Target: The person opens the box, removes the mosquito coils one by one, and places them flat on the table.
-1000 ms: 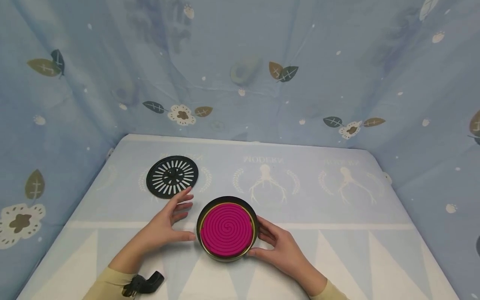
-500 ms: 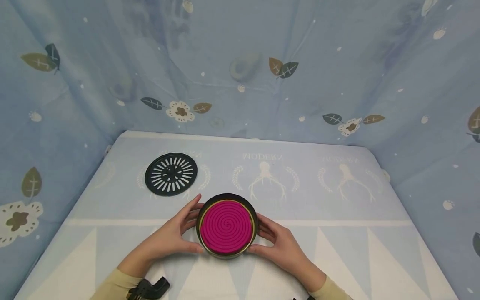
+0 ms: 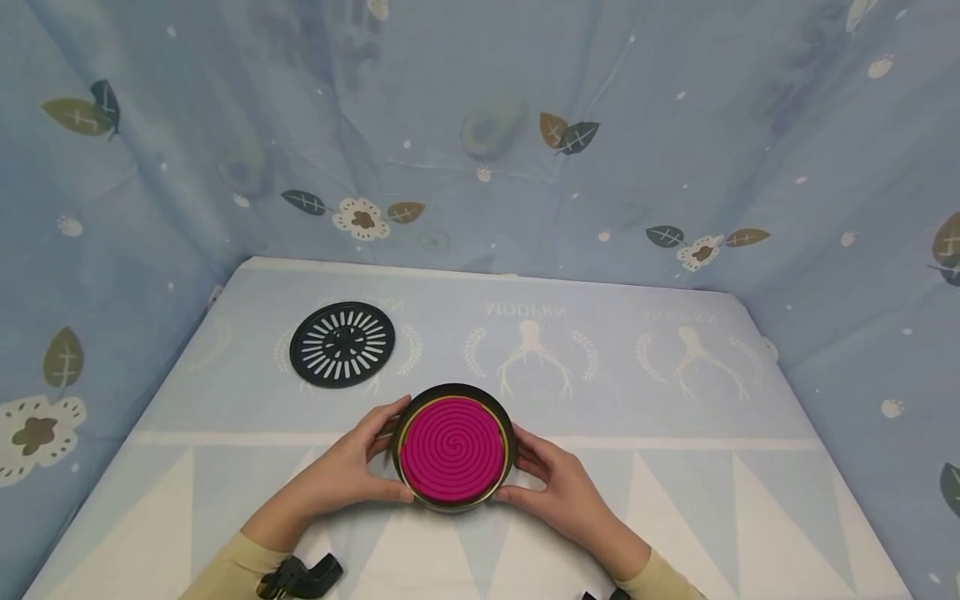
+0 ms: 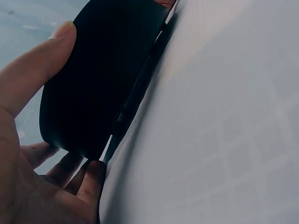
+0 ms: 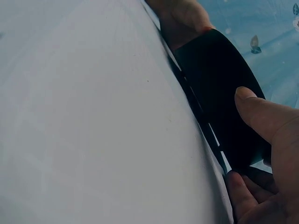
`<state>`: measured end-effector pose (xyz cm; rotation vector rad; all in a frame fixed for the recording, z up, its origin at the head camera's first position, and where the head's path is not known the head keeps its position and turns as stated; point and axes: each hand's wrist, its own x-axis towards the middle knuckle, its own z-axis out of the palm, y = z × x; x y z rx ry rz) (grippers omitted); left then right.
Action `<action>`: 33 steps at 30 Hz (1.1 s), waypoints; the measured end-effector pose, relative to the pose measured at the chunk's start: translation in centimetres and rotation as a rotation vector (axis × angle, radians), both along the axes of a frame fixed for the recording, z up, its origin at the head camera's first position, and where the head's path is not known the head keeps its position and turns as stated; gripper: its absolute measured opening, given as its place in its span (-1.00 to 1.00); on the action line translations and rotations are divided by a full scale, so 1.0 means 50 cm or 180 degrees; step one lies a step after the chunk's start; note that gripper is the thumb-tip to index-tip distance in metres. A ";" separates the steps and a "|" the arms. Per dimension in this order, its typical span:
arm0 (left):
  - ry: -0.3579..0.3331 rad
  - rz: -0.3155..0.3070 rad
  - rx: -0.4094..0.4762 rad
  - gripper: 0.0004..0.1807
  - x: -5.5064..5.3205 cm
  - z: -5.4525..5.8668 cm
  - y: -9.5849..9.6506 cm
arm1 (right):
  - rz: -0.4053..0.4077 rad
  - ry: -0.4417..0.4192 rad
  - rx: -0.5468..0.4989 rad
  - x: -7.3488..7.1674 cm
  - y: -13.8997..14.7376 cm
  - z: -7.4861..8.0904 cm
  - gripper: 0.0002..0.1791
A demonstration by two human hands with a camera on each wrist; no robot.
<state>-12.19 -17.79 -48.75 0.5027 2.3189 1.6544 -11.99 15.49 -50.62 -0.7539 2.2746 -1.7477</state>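
Observation:
A magenta mosquito coil (image 3: 452,450) lies flat inside a round black mosquito coil holder (image 3: 454,390), its spiral facing up and a thin gold-coloured edge around it. My left hand (image 3: 348,473) grips the holder's left side, thumb at the front and fingers round the back. On the opposite side my right hand (image 3: 558,487) holds it the same way. Both wrist views show the holder's dark side wall (image 4: 103,70) between thumb and fingers, with a narrow gap under its base near the cloth. A black slotted lid (image 3: 342,345) lies farther back on the left.
A pale patterned cloth (image 3: 675,517) covers the table. Blue printed fabric (image 3: 480,125) hangs behind it and along both sides. A black wrist mount (image 3: 300,577) sits on the left sleeve, close to the tabletop.
My left hand has moved right, from beside the holder to gripping its left side. The right hand keeps its hold; coil, holder and lid stay in place as the head view shifts slightly.

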 end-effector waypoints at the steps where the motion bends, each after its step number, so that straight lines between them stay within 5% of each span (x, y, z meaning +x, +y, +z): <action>1: 0.0000 0.0000 -0.0009 0.33 0.000 0.001 -0.001 | 0.0015 0.0013 0.0015 0.000 0.000 0.001 -0.02; 8: -0.0001 -0.0002 -0.0113 0.34 0.005 0.003 -0.005 | 0.0151 -0.0153 0.0016 -0.014 0.015 0.026 -0.18; 16: 0.0049 0.0058 -0.0209 0.37 0.009 0.007 0.001 | 0.0023 -0.0169 0.0158 -0.067 0.012 0.104 -0.41; 21: 0.0072 0.0066 -0.0238 0.35 0.009 0.006 0.001 | 0.0197 -0.0210 0.0277 -0.099 -0.012 0.142 -0.48; 33: 0.0017 0.0041 -0.0291 0.32 0.009 0.006 0.006 | 0.0558 -0.0362 0.0660 -0.129 -0.067 0.166 -0.43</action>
